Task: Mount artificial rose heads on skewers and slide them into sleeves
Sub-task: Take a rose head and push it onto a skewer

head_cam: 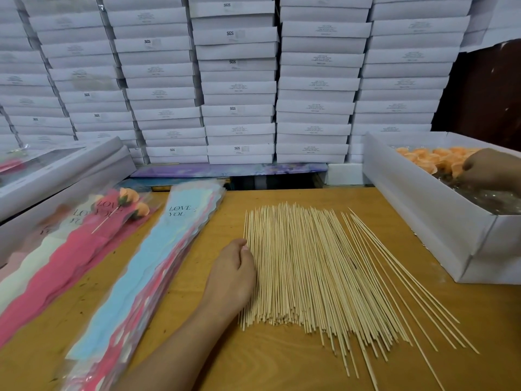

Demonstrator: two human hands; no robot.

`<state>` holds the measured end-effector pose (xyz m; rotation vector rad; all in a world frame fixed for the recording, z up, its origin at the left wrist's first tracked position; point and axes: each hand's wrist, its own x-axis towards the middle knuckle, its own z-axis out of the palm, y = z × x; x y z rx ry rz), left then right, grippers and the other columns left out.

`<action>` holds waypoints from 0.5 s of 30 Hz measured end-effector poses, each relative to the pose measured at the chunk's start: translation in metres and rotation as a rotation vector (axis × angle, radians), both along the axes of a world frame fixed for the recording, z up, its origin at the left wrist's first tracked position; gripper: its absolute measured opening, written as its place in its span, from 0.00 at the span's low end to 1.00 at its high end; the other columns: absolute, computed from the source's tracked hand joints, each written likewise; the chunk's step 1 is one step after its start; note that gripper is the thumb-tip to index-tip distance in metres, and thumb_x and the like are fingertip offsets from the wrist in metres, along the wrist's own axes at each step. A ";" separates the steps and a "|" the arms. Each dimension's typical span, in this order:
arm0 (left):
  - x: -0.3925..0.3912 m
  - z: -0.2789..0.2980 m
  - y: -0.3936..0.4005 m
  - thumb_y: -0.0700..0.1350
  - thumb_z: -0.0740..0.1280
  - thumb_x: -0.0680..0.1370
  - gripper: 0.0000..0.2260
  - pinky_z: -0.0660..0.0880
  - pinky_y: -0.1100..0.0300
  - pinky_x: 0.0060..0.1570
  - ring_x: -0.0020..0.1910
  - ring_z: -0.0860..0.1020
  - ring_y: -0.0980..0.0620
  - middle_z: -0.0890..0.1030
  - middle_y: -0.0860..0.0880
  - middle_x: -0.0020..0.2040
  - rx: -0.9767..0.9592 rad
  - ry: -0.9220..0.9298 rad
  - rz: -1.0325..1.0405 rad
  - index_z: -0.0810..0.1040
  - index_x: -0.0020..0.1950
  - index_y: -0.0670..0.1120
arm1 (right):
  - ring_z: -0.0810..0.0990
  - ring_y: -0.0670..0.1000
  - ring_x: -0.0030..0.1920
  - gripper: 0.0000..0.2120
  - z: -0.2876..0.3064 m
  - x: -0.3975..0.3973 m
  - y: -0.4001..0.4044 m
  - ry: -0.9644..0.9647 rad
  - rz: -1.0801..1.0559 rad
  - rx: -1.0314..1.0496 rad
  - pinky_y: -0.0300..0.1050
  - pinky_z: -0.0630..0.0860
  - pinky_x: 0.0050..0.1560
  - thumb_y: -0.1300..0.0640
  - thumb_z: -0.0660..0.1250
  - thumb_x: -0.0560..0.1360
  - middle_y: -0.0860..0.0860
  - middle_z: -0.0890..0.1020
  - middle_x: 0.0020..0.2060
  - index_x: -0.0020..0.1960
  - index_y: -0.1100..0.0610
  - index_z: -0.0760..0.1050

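At the lower centre of the frame, your left hand [235, 273] lies on the table [282, 359] against the left edge of the spread of bamboo skewers [313, 273], fingers curled inward at the pile's edge; whether they already pinch a stick you cannot tell from this angle. Your right hand [492, 170] is at the far right of the frame, reaching into the white box [423, 210], fingers bent down among the orange rose heads [431, 158]; whether it has closed on one is also unclear. The step in hand looks like fetching one skewer and one head. Roll a single stick off the edge of the pile with your fingertips rather than dragging several, and lift it clear so the fan of loose sticks at the right of the pile stays undisturbed. Take a rose head by its base, not its petals, so that you can press the pointed end straight into the underside without crushing it. The box holds rose heads only at its far end; its nearer part shows crinkled clear film. At the left of the frame, a stack of "LOVE YOU" sleeves [158, 266] lies fanned beside your forearm, blue on top, and further left pink sleeves carry finished roses [131, 203] with a skewer showing. Stacked white cartons [239, 80] fill the background.
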<state>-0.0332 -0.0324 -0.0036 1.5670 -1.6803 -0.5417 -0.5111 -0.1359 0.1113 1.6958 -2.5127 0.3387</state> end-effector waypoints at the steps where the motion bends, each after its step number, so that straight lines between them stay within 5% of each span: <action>1: 0.000 0.000 0.000 0.49 0.53 0.86 0.19 0.65 0.61 0.61 0.66 0.72 0.54 0.75 0.52 0.66 0.003 0.002 0.001 0.69 0.75 0.47 | 0.77 0.64 0.48 0.09 0.000 0.000 0.001 0.000 -0.001 0.006 0.54 0.76 0.52 0.60 0.70 0.76 0.64 0.79 0.43 0.42 0.66 0.81; 4: 0.000 0.000 0.000 0.48 0.53 0.86 0.18 0.63 0.64 0.58 0.60 0.71 0.58 0.75 0.54 0.64 -0.004 0.003 0.000 0.70 0.74 0.47 | 0.77 0.65 0.49 0.09 0.002 0.002 0.003 -0.010 0.000 0.004 0.54 0.76 0.53 0.60 0.70 0.76 0.64 0.80 0.45 0.45 0.68 0.82; 10: 0.000 -0.001 -0.001 0.49 0.53 0.86 0.19 0.64 0.61 0.62 0.69 0.71 0.52 0.74 0.50 0.70 0.023 0.000 0.012 0.68 0.76 0.47 | 0.78 0.66 0.52 0.10 0.009 0.008 0.003 0.031 -0.017 -0.024 0.53 0.76 0.53 0.63 0.66 0.77 0.67 0.81 0.48 0.47 0.70 0.82; 15: 0.000 0.000 -0.001 0.49 0.53 0.86 0.19 0.65 0.61 0.61 0.67 0.72 0.53 0.75 0.50 0.70 0.018 -0.004 0.014 0.68 0.75 0.47 | 0.77 0.65 0.46 0.11 0.035 0.019 0.017 0.041 -0.011 -0.088 0.56 0.78 0.52 0.63 0.65 0.77 0.64 0.75 0.39 0.40 0.69 0.77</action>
